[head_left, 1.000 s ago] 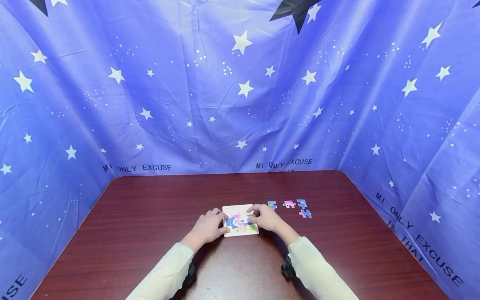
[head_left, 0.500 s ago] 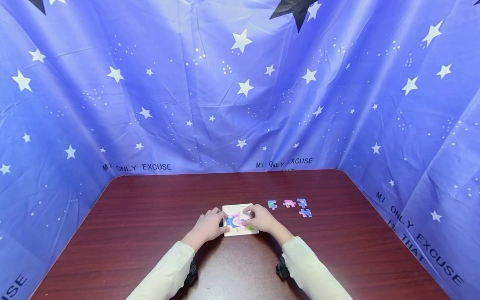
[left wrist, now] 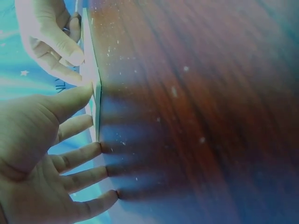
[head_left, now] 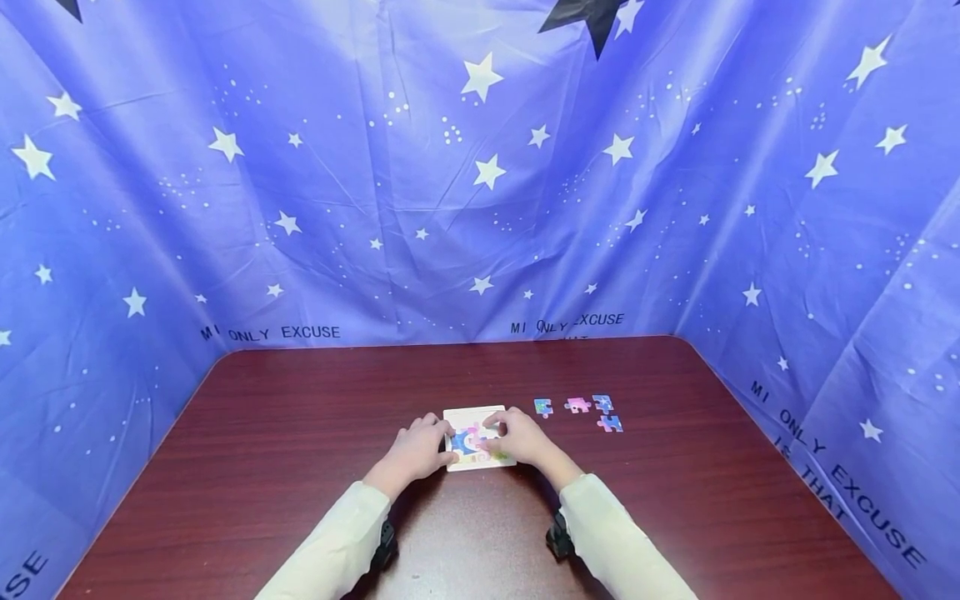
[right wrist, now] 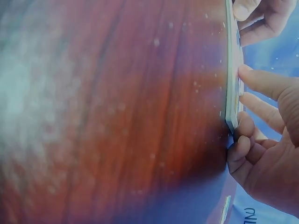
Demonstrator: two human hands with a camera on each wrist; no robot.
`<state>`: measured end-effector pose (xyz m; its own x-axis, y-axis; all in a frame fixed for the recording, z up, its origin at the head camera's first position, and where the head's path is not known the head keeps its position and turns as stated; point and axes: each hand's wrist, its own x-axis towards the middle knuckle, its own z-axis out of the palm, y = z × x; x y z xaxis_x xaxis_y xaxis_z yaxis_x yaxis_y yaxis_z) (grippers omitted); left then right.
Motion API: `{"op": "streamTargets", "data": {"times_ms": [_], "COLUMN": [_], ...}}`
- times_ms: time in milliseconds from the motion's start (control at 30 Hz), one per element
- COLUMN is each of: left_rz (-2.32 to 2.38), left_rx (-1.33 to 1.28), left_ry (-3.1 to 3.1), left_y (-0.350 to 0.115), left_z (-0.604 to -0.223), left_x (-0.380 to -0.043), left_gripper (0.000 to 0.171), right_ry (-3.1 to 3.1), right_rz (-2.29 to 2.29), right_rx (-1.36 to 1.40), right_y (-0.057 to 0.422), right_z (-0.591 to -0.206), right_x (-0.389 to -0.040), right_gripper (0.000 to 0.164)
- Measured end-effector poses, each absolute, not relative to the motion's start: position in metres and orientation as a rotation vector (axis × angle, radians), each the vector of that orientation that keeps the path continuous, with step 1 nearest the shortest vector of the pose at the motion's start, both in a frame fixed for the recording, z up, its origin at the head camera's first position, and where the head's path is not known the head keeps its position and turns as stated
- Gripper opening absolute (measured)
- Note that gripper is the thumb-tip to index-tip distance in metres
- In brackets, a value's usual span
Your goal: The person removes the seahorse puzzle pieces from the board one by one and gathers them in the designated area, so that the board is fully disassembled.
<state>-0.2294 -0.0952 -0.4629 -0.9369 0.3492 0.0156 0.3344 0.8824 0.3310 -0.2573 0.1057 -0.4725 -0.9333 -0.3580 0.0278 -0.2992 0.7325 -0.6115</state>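
A small square jigsaw puzzle board [head_left: 455, 417] with a pale frame lies flat on the table, its picture partly filled with blue, pink and green pieces. My left hand [head_left: 414, 446] rests at the board's left side. In the left wrist view its thumb and index fingertips touch the board's edge [left wrist: 97, 102], while the other fingers spread straight to the tabletop. From the right, my right hand [head_left: 527, 439] reaches over the board. In the right wrist view its thumb [right wrist: 261, 79] and index finger press on the puzzle's surface, apart from each other; the remaining fingers are bent beside the corner.
Several loose jigsaw pieces lie right of the board: a blue-green piece [head_left: 543, 407], a pink piece [head_left: 577, 406] and two blue ones farther right. The dark red wooden table [head_left: 315, 392] is enclosed by a blue star-patterned curtain [head_left: 405, 275].
My right hand has shifted slightly left and inward over the board, its thumb now on the puzzle's picture. The left hand stays at the board's left side. Loose pieces have not moved.
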Motion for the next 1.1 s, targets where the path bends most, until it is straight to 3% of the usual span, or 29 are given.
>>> {"op": "streamTargets", "data": {"times_ms": [1100], "left_rz": [0.504], "left_rx": [0.498], "left_ry": [2.955], "left_y": [-0.0909], "left_z": [-0.4556], "left_x": [-0.2317], "left_gripper": [0.036], "right_ry": [2.785], "right_rz": [-1.124], "right_rx": [-0.438], "right_y": [0.1041], "right_z": [-0.4765], "right_x": [-0.2595], "right_gripper": [0.029]}}
